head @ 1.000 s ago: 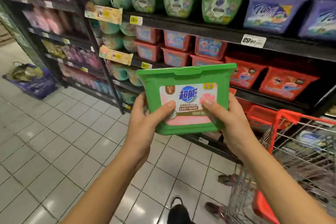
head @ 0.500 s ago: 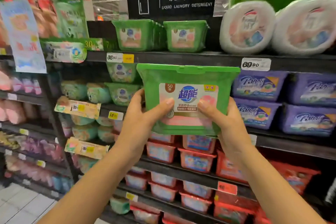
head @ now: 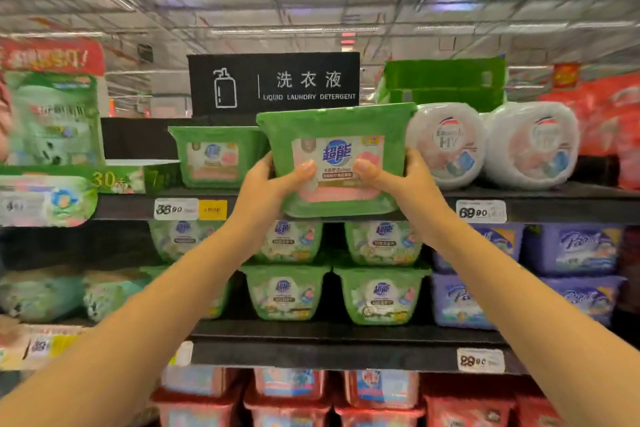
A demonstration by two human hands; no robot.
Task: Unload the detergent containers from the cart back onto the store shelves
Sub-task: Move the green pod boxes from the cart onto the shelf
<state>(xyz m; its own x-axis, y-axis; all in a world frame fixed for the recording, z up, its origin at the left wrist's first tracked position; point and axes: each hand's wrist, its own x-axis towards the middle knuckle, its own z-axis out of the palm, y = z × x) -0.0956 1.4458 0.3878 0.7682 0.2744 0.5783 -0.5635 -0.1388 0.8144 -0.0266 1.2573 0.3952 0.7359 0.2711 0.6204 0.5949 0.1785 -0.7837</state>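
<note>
- Head view: a person faces the store shelves with both bare arms raised toward the top shelf (head: 561, 206).
- The left hand (head: 266, 191) grips the left side of a green detergent box (head: 332, 128), its thumb laid across the front label.
- The right hand (head: 408, 184) grips the box's right side in the same way, so both hands are closed on it.
- The box is upright with its label facing near, and its base overlaps the top shelf's front edge. I cannot tell whether it rests there.
- It lies between a matching green box (head: 216, 156) on the left and two white round tubs (head: 446, 146) on the right, just beside the closer tub.
- A black sign (head: 273, 83) reading LIQUID LAUNDRY DETERGENT stands farther back, above.
- On the shelf below, paler green boxes (head: 381, 295) are stacked two high, with purple boxes (head: 571, 250) to their right.
- Red boxes (head: 287, 406) fill the lowest shelf in view.
</note>
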